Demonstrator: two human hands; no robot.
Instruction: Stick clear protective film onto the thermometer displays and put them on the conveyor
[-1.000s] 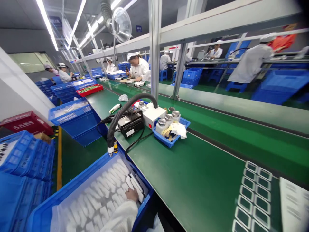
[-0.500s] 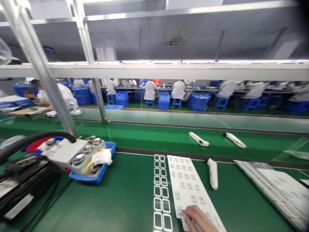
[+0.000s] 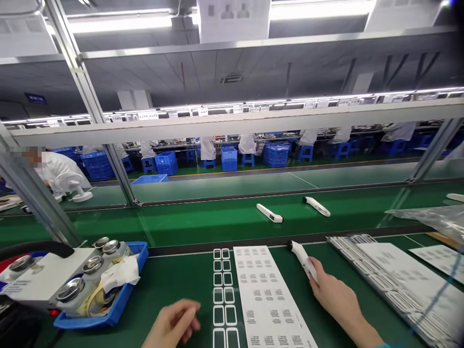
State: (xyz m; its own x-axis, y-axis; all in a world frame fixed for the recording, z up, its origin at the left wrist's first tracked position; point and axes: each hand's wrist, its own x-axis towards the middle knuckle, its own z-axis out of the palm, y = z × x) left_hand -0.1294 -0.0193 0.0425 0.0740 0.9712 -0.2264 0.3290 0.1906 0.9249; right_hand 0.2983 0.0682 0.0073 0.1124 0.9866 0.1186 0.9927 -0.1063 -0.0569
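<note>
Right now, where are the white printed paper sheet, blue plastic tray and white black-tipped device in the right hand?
White printed paper sheet [image 3: 267, 297], head view: middle.
Blue plastic tray [image 3: 124, 296], head view: side wall.
White black-tipped device [image 3: 301, 256], head view: body.

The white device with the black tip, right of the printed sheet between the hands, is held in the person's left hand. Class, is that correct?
Not the left hand: the head view shows the right hand holding the white device, which does have a black tip and is right of the printed sheet.
</note>
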